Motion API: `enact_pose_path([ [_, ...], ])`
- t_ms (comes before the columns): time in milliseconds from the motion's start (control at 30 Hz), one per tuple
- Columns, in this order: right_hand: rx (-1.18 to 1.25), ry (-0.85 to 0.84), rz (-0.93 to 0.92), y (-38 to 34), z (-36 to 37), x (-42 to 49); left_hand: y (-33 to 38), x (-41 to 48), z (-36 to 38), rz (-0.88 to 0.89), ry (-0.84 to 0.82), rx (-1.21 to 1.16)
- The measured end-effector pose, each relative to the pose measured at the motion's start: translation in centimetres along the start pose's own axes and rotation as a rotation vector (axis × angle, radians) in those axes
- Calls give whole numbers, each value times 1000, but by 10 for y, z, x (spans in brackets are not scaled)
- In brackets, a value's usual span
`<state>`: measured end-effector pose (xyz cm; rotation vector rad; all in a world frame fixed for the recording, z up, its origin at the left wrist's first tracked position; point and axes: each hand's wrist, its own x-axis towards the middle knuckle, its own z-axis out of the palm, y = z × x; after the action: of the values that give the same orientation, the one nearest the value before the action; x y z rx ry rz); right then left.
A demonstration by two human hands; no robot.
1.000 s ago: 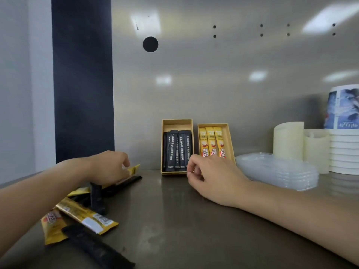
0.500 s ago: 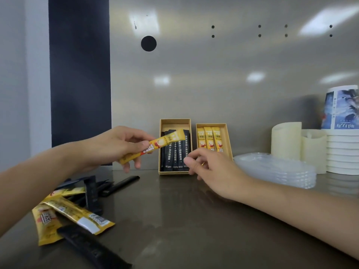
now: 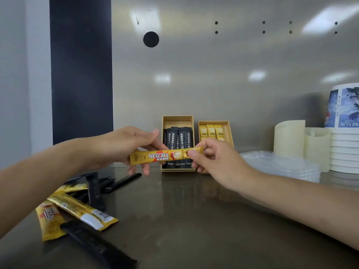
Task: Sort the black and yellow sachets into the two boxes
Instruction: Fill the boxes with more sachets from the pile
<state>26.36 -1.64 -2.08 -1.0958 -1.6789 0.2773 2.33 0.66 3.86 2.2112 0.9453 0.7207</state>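
1. The fingers point(image 3: 194, 154) of my right hand point(image 3: 219, 164) were pinched on the right end of a yellow Nescafé sachet point(image 3: 161, 156), thumb on its printed face.
2. My left hand point(image 3: 124, 146) gripped the sachet's left half, its fingers curled round from behind, so both hands held it level, logo toward me.
3. The sachet hung in the air above the counter point(image 3: 194, 220), in front of two open cardboard boxes that leaned against the back wall.
4. The left box point(image 3: 177, 119) held black sachets point(image 3: 179, 140) on end. The right box point(image 3: 213, 122), just beside it, held three yellow sachets point(image 3: 210, 133), partly hidden by my right hand.
5. Loose yellow sachets point(image 3: 81, 210) and loose black sachets point(image 3: 95, 243) lay overlapping on the counter by my left forearm.
6. At the right sat a stack of clear plastic lids point(image 3: 281, 166), two cream cylinders point(image 3: 289, 140) and a stack of paper cups point(image 3: 343, 148).
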Motion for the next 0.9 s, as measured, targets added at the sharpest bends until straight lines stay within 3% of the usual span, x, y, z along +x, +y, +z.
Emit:
enact_pose_path([
  [433,-123,63,12,-4,-5,-2,-1,0,-2,-16,-36,33],
  [667,213,49,40,-10,-2,-5,-5,-1,-4,17,-72,116],
  [900,358,-23,10,-17,-4,-7,-4,1,1,33,-120,75],
])
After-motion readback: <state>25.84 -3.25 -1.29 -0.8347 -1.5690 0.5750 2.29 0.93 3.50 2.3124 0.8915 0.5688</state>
